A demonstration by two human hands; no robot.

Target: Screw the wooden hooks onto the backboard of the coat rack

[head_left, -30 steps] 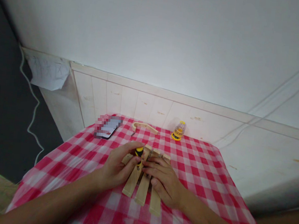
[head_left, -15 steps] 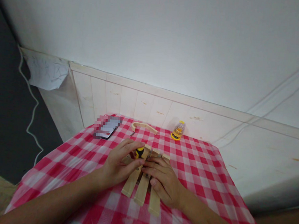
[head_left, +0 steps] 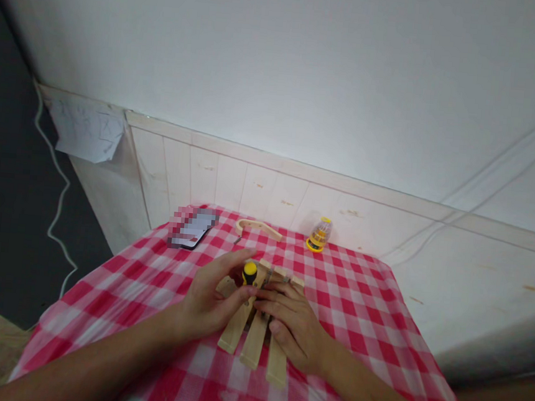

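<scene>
Nearest the camera, both bare forearms come in from the bottom edge over the red-and-white check tablecloth (head_left: 356,308). They meet approx. at the middle of the table.

R hand (head_left: 294,327): palm down, fingers straight and close together, lying flat on the wooden slats (head_left: 253,346). It presses on them w/o curling round anything. Three slats lie side by side, and their near ends stick out from under the hands towards the camera. The far ends show just past the fingertips.

L hand (head_left: 209,301): sits just left of the R hand, fingertips almost touching it. Thumb and fingers pinch a small screwdriver (head_left: 249,272). Its yellow and black handle stands roughly upright over the far part of the slats, yellow cap on top. The index finger stretches out behind and above the handle. The tip is hidden by the fingers, so can't tell where it meets the wood.

Further back on the cloth, well apart from the hands:
- a phone (head_left: 193,226) at the far left, screen blurred
- a curved wooden piece (head_left: 258,226) in the centre
- a small clear and yellow bit holder (head_left: 319,234) to the right, near the table's far edge

Behind the table is pale wall panelling (head_left: 231,182). A crumpled sheet of paper (head_left: 88,135) hangs at its left corner, and a white cable (head_left: 58,207) trails down the dark wall.
</scene>
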